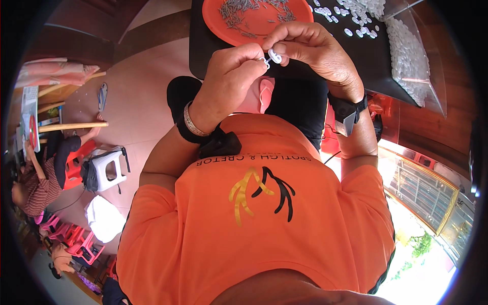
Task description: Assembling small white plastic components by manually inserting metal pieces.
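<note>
My left hand (229, 81) pinches a small white plastic piece with a loop (264, 62) between thumb and fingers. Close beside it, my right hand (317, 53) grips a small white rounded plastic piece (275, 56). A thin grey screw-like shaft (268, 60) spans the short gap between the two pieces; how it is fixed in each is too small to tell. Just beyond my hands lies a red plastic tray (216, 28) with many loose grey screws (239, 16) in it.
On the black tabletop (373, 63), white oval pieces (360, 20) are scattered at right, beside a clear bin (414, 61) heaped with more. At left are a white stool (109, 170), a seated person (43, 175), red stools (84, 246) and a white bag (104, 218).
</note>
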The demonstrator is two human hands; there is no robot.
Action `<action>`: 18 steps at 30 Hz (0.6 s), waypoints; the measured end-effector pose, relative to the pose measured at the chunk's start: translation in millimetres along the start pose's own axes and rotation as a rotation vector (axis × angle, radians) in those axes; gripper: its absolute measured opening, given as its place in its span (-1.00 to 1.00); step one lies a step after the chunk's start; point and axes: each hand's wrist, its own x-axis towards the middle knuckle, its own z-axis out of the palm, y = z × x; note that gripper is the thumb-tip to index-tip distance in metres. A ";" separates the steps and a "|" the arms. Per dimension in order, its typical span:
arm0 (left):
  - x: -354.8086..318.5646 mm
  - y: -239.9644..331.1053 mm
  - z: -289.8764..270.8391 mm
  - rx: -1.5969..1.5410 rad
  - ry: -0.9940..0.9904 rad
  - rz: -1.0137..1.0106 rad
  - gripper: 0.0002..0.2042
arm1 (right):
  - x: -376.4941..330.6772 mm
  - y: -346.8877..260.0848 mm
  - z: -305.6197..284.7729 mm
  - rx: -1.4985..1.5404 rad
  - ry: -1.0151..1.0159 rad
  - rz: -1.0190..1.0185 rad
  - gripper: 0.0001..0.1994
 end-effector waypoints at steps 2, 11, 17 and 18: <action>0.1 -0.7 -0.8 0.011 0.005 0.002 -0.86 | 0.4 -0.6 0.5 -0.012 -0.005 0.009 -0.88; 1.0 -6.7 -0.7 0.095 0.004 0.024 -0.84 | -1.3 -2.0 -0.8 -0.144 -0.011 0.001 -0.88; 0.9 -8.1 0.5 0.114 -0.018 0.031 -0.85 | -1.4 1.2 3.7 -0.221 0.032 -0.070 -0.90; 0.7 -8.3 0.2 0.119 -0.019 0.036 -0.85 | -1.6 1.1 3.9 -0.220 0.033 -0.069 -0.90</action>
